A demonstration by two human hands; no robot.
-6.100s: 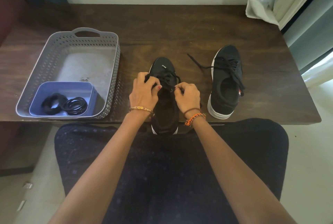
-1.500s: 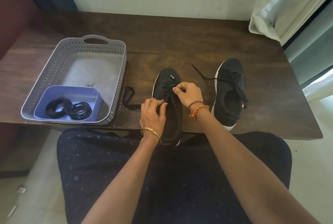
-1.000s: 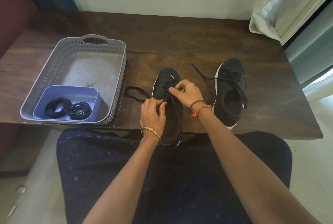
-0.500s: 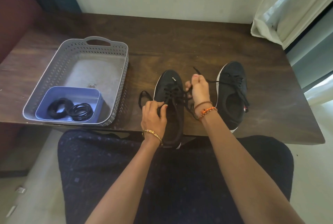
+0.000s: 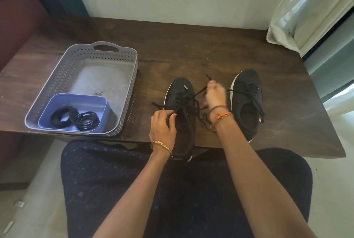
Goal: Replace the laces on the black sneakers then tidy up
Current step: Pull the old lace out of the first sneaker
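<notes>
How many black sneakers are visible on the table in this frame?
2. One sneaker lies at the table's near edge between the hands, its heel overhanging; the other sneaker lies to its right. None appears hidden.

The right hand (image 5: 215,96) left the near sneaker (image 5: 182,115), where it had worked at the eyelets, and rose to the right, pulling one end of the black lace (image 5: 199,92) out taut. The left hand (image 5: 162,124) slid back along the shoe's left side and pinched the other end there.
</notes>
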